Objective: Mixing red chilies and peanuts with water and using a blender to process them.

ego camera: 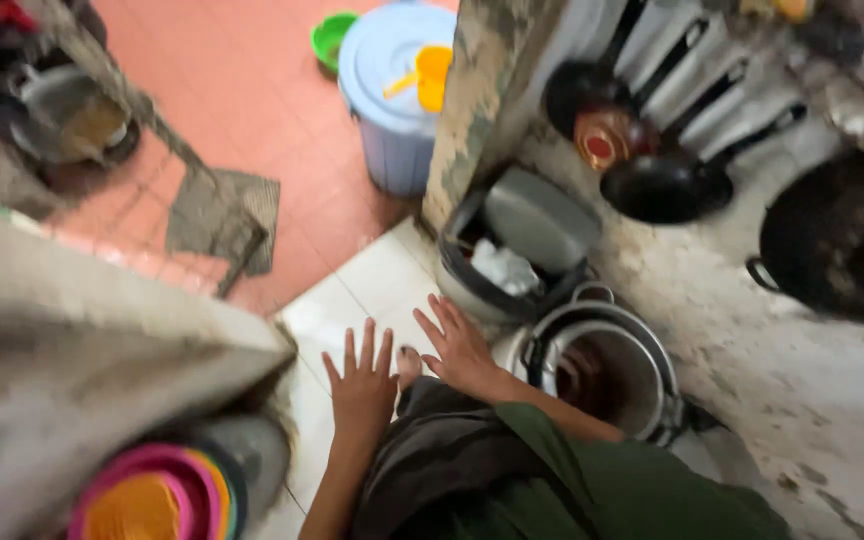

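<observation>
My left hand is spread open, fingers apart, above the white tiled floor. It holds nothing. My right hand is also spread open and empty, just to the right of the left one. It reaches toward a dark bin with a grey lid that has white crumpled stuff inside. A large metal pot stands right of my right forearm. My dark trousers and green sleeve fill the bottom of the view.
Black pans hang on the stained wall at right, beside a big dark wok. A pale blue lidded bucket stands on the red tiled floor. Stacked coloured bowls sit under a grey counter at left.
</observation>
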